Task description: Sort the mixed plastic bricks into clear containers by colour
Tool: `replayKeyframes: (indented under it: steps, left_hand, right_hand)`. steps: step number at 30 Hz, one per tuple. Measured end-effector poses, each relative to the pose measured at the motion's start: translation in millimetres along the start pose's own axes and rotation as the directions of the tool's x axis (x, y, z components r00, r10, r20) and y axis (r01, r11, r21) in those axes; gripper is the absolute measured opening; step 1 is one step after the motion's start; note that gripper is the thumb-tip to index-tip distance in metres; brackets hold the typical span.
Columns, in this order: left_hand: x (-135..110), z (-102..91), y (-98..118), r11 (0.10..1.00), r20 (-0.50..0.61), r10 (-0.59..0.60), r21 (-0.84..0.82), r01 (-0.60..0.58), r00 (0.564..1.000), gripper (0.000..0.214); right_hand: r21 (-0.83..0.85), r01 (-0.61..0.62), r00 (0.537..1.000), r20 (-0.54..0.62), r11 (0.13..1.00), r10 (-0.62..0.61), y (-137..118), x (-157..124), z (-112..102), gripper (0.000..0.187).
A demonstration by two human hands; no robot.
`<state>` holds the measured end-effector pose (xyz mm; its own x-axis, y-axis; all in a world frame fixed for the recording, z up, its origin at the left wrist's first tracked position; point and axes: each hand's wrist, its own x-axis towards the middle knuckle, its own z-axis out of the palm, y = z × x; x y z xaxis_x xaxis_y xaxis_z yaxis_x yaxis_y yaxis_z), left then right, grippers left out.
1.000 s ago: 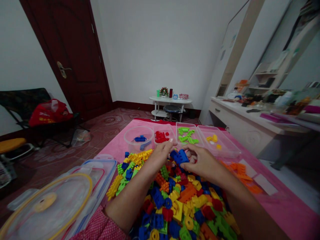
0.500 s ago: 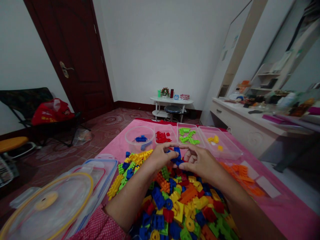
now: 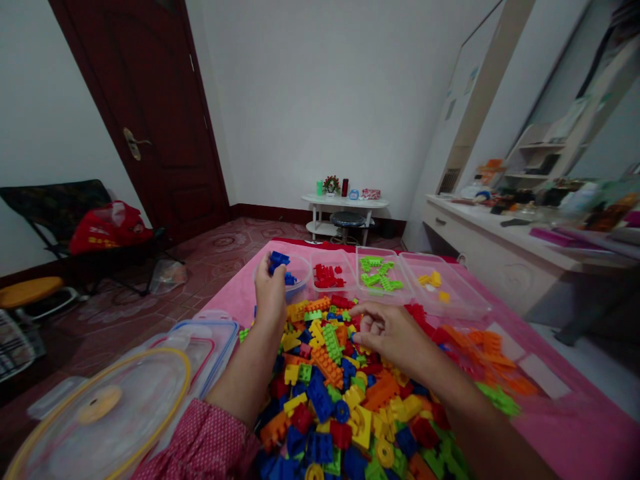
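My left hand is closed on a blue brick and holds it over the near rim of a round clear tub that has blue bricks in it. My right hand hovers low over a big heap of mixed coloured bricks, fingers curled and pinched together; what is in them I cannot make out. Beyond the heap stand three clear trays: one with red bricks, one with green bricks, one with yellow bricks.
Clear lids lie stacked at the near left on the pink cloth. Orange bricks lie scattered to the right. A white desk runs along the right; a dark door, a folding chair and a small white table stand beyond.
My hands parted. The left hand carried the blue brick away from the heap, up and left to the round tub. The right hand stayed over the heap.
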<state>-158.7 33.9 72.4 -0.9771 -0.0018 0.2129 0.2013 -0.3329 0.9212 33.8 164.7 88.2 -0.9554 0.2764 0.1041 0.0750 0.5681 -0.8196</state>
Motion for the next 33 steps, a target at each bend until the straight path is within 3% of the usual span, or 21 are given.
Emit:
replayKeyframes:
  steps: [3, 5, 7, 9, 11, 15, 18, 23, 27, 30, 33]
  left_hand:
    - [7.7, -9.0, -7.8, 0.931, 0.124, 0.086, 0.343, -0.124, 0.989, 0.051]
    - [2.9, -11.5, -4.3, 0.766, 0.274, 0.159, 0.572, -0.294, 0.948, 0.048]
    - [-6.6, -11.8, 4.5, 0.526, 0.425, 0.143, 0.733, -0.432, 0.894, 0.046]
    - [-15.8, -11.3, 14.4, 0.309, 0.508, 0.024, 0.815, -0.490, 0.861, 0.040]
    - [-21.4, -11.2, 21.9, 0.154, 0.530, -0.074, 0.843, -0.515, 0.845, 0.032]
    - [-20.4, -13.4, 27.6, 0.018, 0.520, -0.096, 0.854, -0.521, 0.849, 0.029]
    - [-16.7, -15.5, 27.8, -0.030, 0.515, -0.105, 0.854, -0.520, 0.851, 0.028]
    - [-18.6, -15.3, 27.1, -0.042, 0.502, -0.128, 0.859, -0.510, 0.855, 0.029]
    - [-26.8, -9.0, 28.1, 0.029, 0.532, 0.045, 0.845, -0.533, 0.846, 0.033]
    - [-34.3, -0.4, 31.0, 0.200, 0.613, 0.121, 0.755, -0.624, 0.781, 0.036]
    - [-42.1, 5.9, 34.9, 0.365, 0.755, -0.028, 0.618, -0.697, 0.655, 0.033]
  right_hand:
    - [0.004, -0.001, 1.000, 0.006, 1.000, 0.001, -2.3, -0.1, 3.2, 0.029]
    - [-0.007, 0.004, 1.000, 0.004, 1.000, -0.004, -2.8, -0.3, 3.6, 0.028]
    - [-0.019, 0.007, 1.000, -0.004, 1.000, -0.007, -2.4, -0.5, 2.8, 0.025]
    - [-0.032, 0.013, 1.000, -0.017, 0.999, -0.014, -0.7, -0.2, 1.2, 0.023]
    - [-0.043, 0.021, 0.999, -0.028, 0.999, -0.022, 1.8, 0.4, -0.2, 0.023]
    - [-0.058, 0.024, 0.999, -0.029, 0.998, -0.025, 5.2, 1.6, -0.3, 0.023]
    - [-0.128, 0.010, 0.999, -0.037, 0.992, -0.015, 5.3, 1.5, -0.1, 0.019]
    - [-0.436, -0.020, 0.999, -0.033, 0.900, 0.006, 5.9, 0.4, -4.2, 0.011]
    - [-0.520, 0.084, 0.994, -0.018, 0.850, -0.109, 5.4, -1.4, 0.9, 0.032]
    - [-0.484, 0.219, 0.975, 0.083, 0.847, -0.205, 3.4, -3.4, 12.6, 0.055]
    - [-0.522, 0.233, 0.972, 0.128, 0.820, -0.195, 1.0, -5.6, 20.3, 0.059]
